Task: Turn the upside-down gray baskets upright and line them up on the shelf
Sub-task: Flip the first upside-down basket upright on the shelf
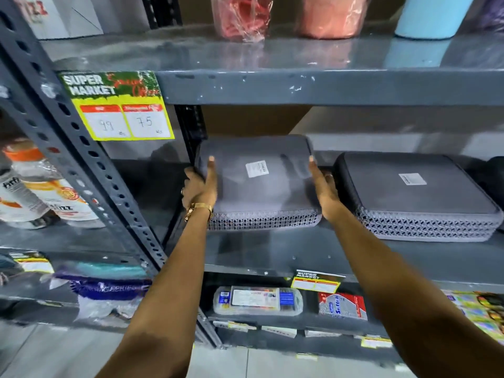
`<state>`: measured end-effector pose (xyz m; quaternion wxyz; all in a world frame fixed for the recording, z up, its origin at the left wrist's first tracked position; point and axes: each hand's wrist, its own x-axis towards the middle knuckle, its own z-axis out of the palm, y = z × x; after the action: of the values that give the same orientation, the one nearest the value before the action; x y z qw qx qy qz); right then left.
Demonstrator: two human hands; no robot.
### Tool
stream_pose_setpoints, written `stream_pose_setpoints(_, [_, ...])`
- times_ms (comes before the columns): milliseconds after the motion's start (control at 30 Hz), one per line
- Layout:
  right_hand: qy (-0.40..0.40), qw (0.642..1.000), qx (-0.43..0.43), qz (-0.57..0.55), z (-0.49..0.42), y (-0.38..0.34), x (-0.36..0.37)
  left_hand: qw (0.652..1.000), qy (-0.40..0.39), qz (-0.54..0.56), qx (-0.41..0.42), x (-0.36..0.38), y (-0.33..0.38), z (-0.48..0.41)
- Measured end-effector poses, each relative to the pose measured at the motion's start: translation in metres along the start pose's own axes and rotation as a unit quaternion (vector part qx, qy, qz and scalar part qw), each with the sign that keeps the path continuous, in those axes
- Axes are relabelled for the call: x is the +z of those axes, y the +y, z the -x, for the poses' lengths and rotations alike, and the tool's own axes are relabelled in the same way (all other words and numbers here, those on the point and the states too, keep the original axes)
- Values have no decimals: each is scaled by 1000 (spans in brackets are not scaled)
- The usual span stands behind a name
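A gray basket (256, 184) with a woven-pattern rim lies upside down on the middle shelf (272, 257), its flat bottom with a white sticker facing up. My left hand (200, 186) grips its left side and my right hand (323, 186) grips its right side; its far end looks slightly raised. To its right a second upside-down gray basket (414, 195), apparently a stack of two or three, rests on the same shelf, untouched.
A perforated steel upright (81, 159) with a yellow price sign (120, 107) stands left of the basket. The upper shelf (327, 85) hangs close above. A dark object (495, 175) sits at the far right. Bottles and packaged goods fill the neighbouring and lower shelves.
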<state>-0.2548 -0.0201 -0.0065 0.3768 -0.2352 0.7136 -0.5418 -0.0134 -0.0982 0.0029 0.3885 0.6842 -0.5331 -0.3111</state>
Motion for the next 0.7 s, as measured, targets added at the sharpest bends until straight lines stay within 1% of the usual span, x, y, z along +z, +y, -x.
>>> stream_pose_setpoints(33, [2, 999, -21, -31, -1, -2, -3, 998, 21, 50, 26, -2, 5, 0])
stream_pose_setpoints(100, [5, 992, -54, -113, -2, -11, -7, 983, 61, 152, 81, -5, 14, 2])
stream_pose_setpoints(167, [7, 977, -61, -204, -4, -17, -13, 969, 83, 209, 107, -7, 21, 6])
stream_pose_setpoints(200, [5, 972, -68, -226, -4, -18, -17, 963, 87, 231, 103, -7, 22, 8])
stream_pose_setpoints(300, [13, 962, -89, -258, -1, -15, -28, 940, 81, 329, 44, -14, 13, 13])
stream_pose_setpoints(367, [23, 962, -74, -260, 4, -14, -34, 919, 66, 390, 10, -23, 8, 19])
stream_pose_setpoints(400, [22, 964, -66, -257, 7, -12, -36, 914, 56, 403, -10, -27, 6, 20])
stream_pose_setpoints(467, [-4, 962, -52, -268, 7, -5, -41, 909, 24, 415, -39, -34, 0, 19])
stream_pose_setpoints(533, [-29, 969, -42, -241, 11, 6, -46, 918, -20, 390, -64, -47, -2, 21])
stream_pose_setpoints(600, [-51, 974, 7, -221, 15, 17, -55, 936, -71, 329, -104, -52, -11, 15])
stream_pose_setpoints(633, [-49, 978, 35, -201, 16, 21, -59, 947, -99, 283, -116, -53, -18, 11])
stream_pose_setpoints(667, [-48, 982, 63, -170, 13, 25, -61, 957, -124, 237, -112, -51, -26, 6])
stream_pose_setpoints(700, [-51, 988, 74, -122, 13, 28, -64, 964, -156, 191, -104, -48, -33, -2])
